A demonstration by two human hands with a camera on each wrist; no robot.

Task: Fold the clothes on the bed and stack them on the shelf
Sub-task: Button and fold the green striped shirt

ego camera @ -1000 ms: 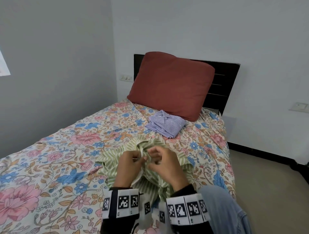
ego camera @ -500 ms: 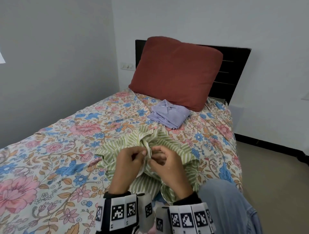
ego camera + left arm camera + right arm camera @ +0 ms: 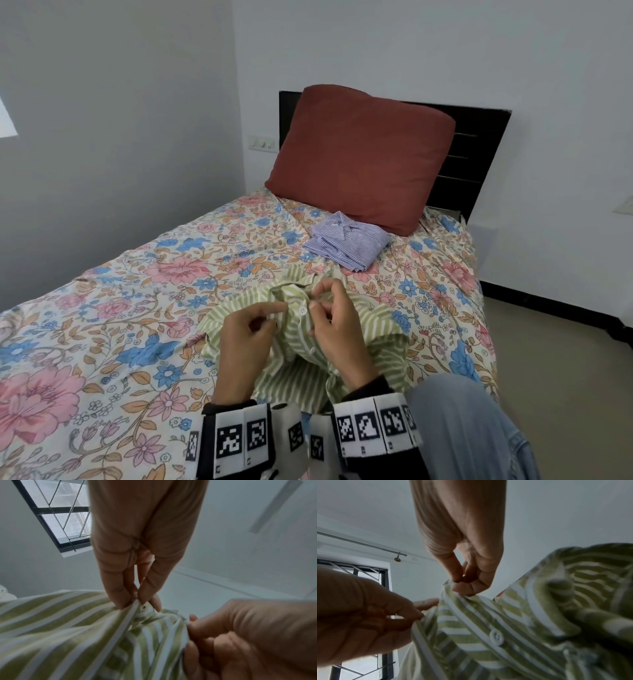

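We see a change from the earlier head frames: then both hands huddled together over the placket of the green striped shirt; now a white button sits fastened and exposed at centre frame, and the hands have shifted up toward the collar. The camera has also tipped, so the pillow sits lower in frame.

Left hand, lower centre, pinches the placket edge between thumb and forefinger. Right hand, just beside it, pinches the opposite edge near the collar; the left wrist view shows a second button at its fingertips.

We judge this as buttoning before folding, one button closed, next one in hand, so folding of this shirt is not yet started. The shirt lies bunched on the floral bed, lower centre. A blue striped shirt lies folded near the pillow, centre right. No shelf in view.

Writing: none readable. Wristbands carry black-and-white square marker codes only, no brands or labels.
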